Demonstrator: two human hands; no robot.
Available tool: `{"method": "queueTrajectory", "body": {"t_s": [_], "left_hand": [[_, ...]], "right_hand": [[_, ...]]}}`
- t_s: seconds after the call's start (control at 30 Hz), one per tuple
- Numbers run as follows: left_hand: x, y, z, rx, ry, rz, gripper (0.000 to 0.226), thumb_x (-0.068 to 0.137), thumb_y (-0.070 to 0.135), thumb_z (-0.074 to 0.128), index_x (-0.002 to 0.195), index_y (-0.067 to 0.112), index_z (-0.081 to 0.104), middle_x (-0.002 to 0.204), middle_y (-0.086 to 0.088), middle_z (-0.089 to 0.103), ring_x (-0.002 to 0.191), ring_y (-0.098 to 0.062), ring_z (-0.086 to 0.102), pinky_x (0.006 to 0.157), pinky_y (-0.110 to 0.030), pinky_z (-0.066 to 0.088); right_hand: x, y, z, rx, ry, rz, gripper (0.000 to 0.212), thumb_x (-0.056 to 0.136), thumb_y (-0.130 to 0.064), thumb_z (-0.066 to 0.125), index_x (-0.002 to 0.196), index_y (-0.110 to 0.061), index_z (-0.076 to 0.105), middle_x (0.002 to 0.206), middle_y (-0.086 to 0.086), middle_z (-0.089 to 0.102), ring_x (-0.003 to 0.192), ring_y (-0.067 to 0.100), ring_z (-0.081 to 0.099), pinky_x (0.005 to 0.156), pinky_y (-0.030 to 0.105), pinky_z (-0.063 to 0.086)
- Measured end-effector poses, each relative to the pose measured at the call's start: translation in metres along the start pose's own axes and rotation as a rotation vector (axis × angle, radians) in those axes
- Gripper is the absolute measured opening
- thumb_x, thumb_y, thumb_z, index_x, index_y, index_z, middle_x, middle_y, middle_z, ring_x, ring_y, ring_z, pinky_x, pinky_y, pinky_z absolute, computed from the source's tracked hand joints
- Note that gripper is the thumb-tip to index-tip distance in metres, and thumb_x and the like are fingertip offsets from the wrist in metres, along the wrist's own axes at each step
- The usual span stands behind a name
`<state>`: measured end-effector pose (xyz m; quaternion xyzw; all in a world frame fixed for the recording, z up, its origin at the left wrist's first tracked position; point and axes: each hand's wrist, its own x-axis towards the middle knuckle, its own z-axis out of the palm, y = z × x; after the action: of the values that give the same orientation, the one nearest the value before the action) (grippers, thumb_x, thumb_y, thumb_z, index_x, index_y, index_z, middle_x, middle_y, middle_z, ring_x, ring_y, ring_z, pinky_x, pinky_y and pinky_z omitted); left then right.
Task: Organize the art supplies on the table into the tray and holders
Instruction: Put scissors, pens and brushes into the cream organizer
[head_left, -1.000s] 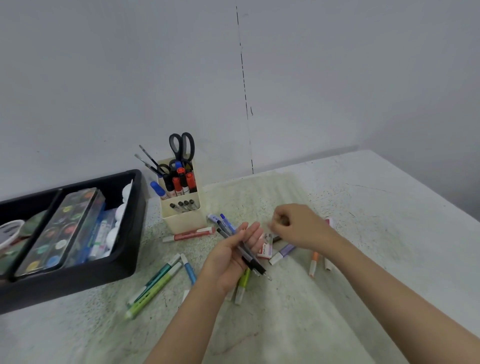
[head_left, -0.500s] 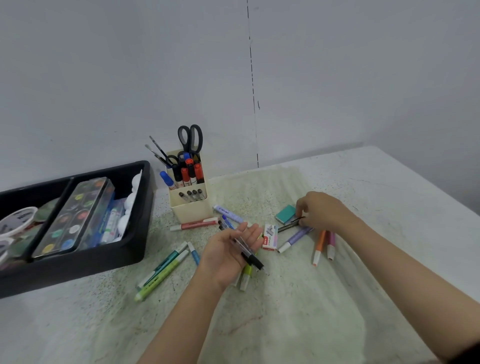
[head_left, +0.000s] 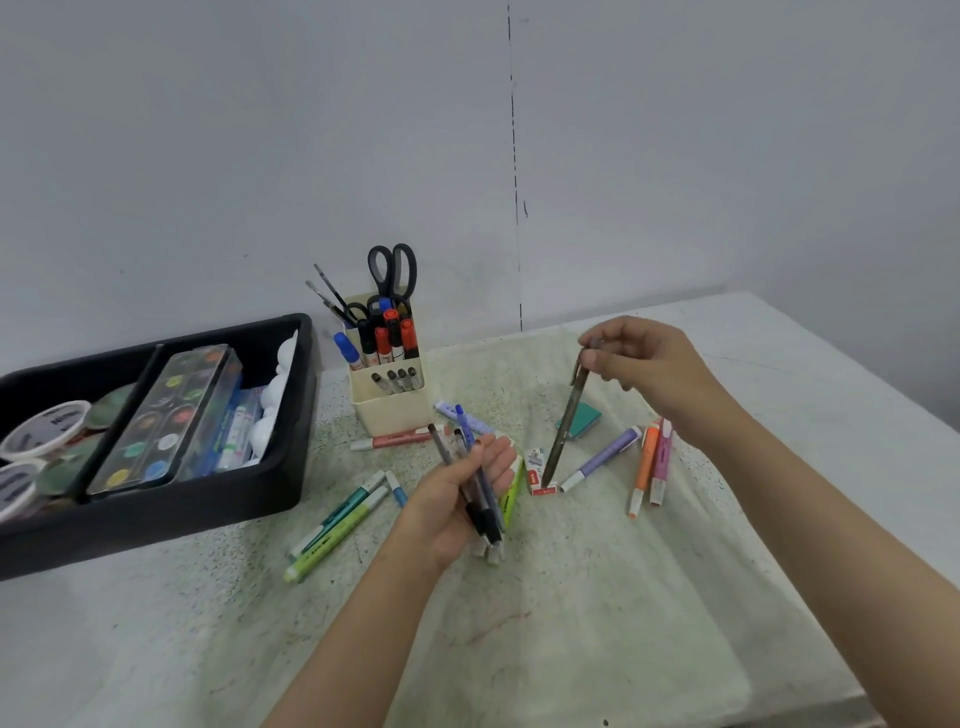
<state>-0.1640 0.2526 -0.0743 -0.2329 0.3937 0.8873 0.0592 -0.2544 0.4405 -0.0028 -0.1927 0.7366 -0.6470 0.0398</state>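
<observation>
Right hand (head_left: 652, 374) at centre right, fingers pinching the top of a dark pen (head_left: 565, 421) held tip-down, left hand (head_left: 449, 501) at centre, fingers curled round a bundle of pens (head_left: 484, 517), cream holder (head_left: 387, 410) behind, black tray (head_left: 208, 506) at left

The table (head_left: 779, 395) bears a black tray (head_left: 156, 514) at left, a cream holder (head_left: 389, 410) beside it, scattered markers (head_left: 332, 525), a white eraser (head_left: 535, 467) and a teal eraser (head_left: 584, 421).
</observation>
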Motion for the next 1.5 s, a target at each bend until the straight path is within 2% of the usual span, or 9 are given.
{"method": "queueTrajectory", "body": {"t_s": [0.27, 0.5, 0.63, 0.77, 0.93, 1.03, 1.2, 1.37, 1.5], "left_hand": [[-0.016, -0.001, 0.003, 0.096, -0.140, -0.091, 0.028, 0.099, 0.019, 0.038, 0.104, 0.007, 0.062, 0.102, -0.005, 0.071, 0.083, -0.013, 0.070, 0.066, -0.026, 0.056], [-0.021, -0.005, -0.007, 0.161, -0.261, -0.151, 0.026, 0.096, 0.012, 0.041, 0.109, 0.003, 0.062, 0.100, -0.011, 0.072, 0.081, -0.016, 0.071, 0.068, -0.027, 0.058], [-0.021, -0.007, -0.009, 0.169, -0.276, -0.172, 0.023, 0.095, 0.009, 0.043, 0.106, 0.002, 0.063, 0.101, -0.011, 0.071, 0.069, -0.013, 0.068, 0.062, -0.023, 0.055], [-0.021, -0.006, -0.013, 0.199, -0.291, -0.178, 0.023, 0.095, 0.008, 0.045, 0.108, 0.002, 0.063, 0.103, -0.012, 0.071, 0.069, -0.013, 0.068, 0.062, -0.023, 0.055], [-0.021, -0.005, -0.016, 0.235, -0.317, -0.200, 0.024, 0.093, 0.008, 0.047, 0.111, 0.004, 0.063, 0.105, -0.010, 0.071, 0.074, -0.014, 0.069, 0.063, -0.025, 0.055], [-0.021, -0.004, -0.018, 0.246, -0.322, -0.199, 0.024, 0.092, 0.008, 0.048, 0.110, 0.004, 0.063, 0.104, -0.009, 0.071, 0.073, -0.014, 0.069, 0.063, -0.025, 0.055], [-0.023, -0.001, -0.021, 0.282, -0.320, -0.181, 0.023, 0.094, 0.006, 0.047, 0.111, 0.003, 0.062, 0.101, -0.009, 0.072, 0.075, -0.016, 0.070, 0.063, -0.026, 0.056], [-0.025, 0.003, -0.025, 0.299, -0.331, -0.169, 0.024, 0.092, 0.005, 0.048, 0.112, 0.002, 0.061, 0.100, -0.011, 0.072, 0.077, -0.017, 0.070, 0.064, -0.027, 0.056], [-0.024, 0.007, -0.028, 0.341, -0.342, -0.160, 0.025, 0.093, 0.003, 0.048, 0.114, 0.000, 0.059, 0.101, -0.013, 0.071, 0.076, -0.017, 0.070, 0.064, -0.026, 0.056]], "right_hand": [[-0.010, 0.010, 0.039, -0.141, -0.274, 0.155, 0.015, 0.077, -0.010, 0.076, 0.086, -0.019, 0.068, 0.059, -0.005, 0.066, 0.068, 0.023, 0.048, 0.069, 0.034, 0.036], [-0.016, 0.028, 0.052, -0.254, -0.242, 0.118, 0.018, 0.075, -0.014, 0.078, 0.088, -0.021, 0.067, 0.082, -0.012, 0.065, 0.060, 0.002, 0.053, 0.063, 0.013, 0.042], [-0.019, 0.037, 0.054, -0.107, -0.305, 0.139, 0.045, 0.076, -0.005, 0.075, 0.113, -0.028, 0.061, 0.111, 0.000, 0.066, 0.089, 0.010, 0.065, 0.085, 0.024, 0.052], [-0.023, 0.039, 0.057, -0.049, -0.355, 0.130, 0.043, 0.080, 0.001, 0.069, 0.114, -0.024, 0.063, 0.117, 0.003, 0.065, 0.106, 0.004, 0.063, 0.088, 0.021, 0.051], [-0.027, 0.041, 0.057, -0.132, -0.325, 0.140, 0.030, 0.081, -0.003, 0.070, 0.109, -0.012, 0.070, 0.097, 0.009, 0.073, 0.090, 0.020, 0.069, 0.083, 0.023, 0.053], [-0.027, 0.041, 0.059, -0.153, -0.314, 0.151, 0.027, 0.083, -0.006, 0.069, 0.109, -0.009, 0.071, 0.080, 0.003, 0.073, 0.075, 0.013, 0.067, 0.071, 0.017, 0.050], [-0.029, 0.038, 0.065, -0.181, -0.315, 0.150, 0.024, 0.083, -0.009, 0.069, 0.106, -0.016, 0.072, 0.090, 0.005, 0.074, 0.083, 0.016, 0.068, 0.076, 0.020, 0.052], [-0.028, 0.031, 0.068, -0.173, -0.324, 0.188, 0.022, 0.082, -0.009, 0.071, 0.103, -0.018, 0.071, 0.087, 0.017, 0.072, 0.071, 0.012, 0.064, 0.066, 0.017, 0.048], [-0.024, 0.022, 0.071, -0.219, -0.347, 0.245, 0.022, 0.080, -0.012, 0.073, 0.101, -0.017, 0.072, 0.068, -0.003, 0.071, 0.064, 0.002, 0.063, 0.064, 0.011, 0.046]]}}
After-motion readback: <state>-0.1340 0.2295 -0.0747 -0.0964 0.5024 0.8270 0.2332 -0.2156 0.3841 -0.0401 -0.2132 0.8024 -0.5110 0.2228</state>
